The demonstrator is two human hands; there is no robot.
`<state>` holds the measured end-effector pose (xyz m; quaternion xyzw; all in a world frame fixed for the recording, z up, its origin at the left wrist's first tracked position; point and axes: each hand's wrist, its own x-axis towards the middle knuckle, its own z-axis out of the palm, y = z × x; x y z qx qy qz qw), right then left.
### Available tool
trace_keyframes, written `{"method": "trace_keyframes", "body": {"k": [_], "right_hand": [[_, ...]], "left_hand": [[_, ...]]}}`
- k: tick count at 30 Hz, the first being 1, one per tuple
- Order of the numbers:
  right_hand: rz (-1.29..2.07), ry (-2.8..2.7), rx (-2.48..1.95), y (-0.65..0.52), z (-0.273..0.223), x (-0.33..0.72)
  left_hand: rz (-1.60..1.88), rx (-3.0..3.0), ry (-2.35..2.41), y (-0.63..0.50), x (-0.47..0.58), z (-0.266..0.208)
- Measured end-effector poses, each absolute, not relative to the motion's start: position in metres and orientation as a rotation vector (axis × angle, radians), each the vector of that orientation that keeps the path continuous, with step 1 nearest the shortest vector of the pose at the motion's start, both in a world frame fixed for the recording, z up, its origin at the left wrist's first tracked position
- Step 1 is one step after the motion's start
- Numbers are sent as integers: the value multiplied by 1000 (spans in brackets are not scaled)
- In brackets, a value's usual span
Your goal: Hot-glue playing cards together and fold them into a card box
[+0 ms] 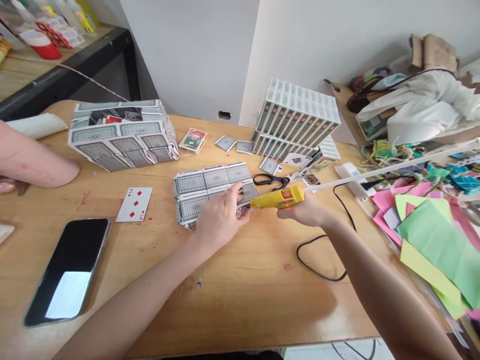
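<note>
A yellow hot glue gun (pixel 275 198) is in my right hand (pixel 303 212), with a long pale glue stick running out of its back to the right. Its nozzle points left, at the right end of a flat box built from playing cards (pixel 204 187). My left hand (pixel 221 212) grips that right end, thumb and fingers pinched at the edge beside the nozzle. Just behind the gun lie black-handled scissors (pixel 272 180). A larger card-covered box (pixel 123 137) with an opening in its top stands at the back left.
Stacked card packs (pixel 296 117) stand at the back, near a single card pack (pixel 193 140) and loose cards. A three of diamonds (pixel 134 204) and a phone (pixel 69 270) lie left. A black cord (pixel 318 277) loops at right beside coloured paper (pixel 435 240). Another person's arm (pixel 33 155) reaches in.
</note>
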<state>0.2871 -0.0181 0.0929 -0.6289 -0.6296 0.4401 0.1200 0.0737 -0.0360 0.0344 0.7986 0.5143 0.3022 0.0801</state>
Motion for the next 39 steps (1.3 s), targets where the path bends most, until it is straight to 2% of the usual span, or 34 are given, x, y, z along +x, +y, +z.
{"method": "trace_keyframes", "body": {"k": [39], "right_hand": [[1233,-1801,-1931,-23,93,304]], "left_hand": [[930,2590,1412,-31,66,31]]}}
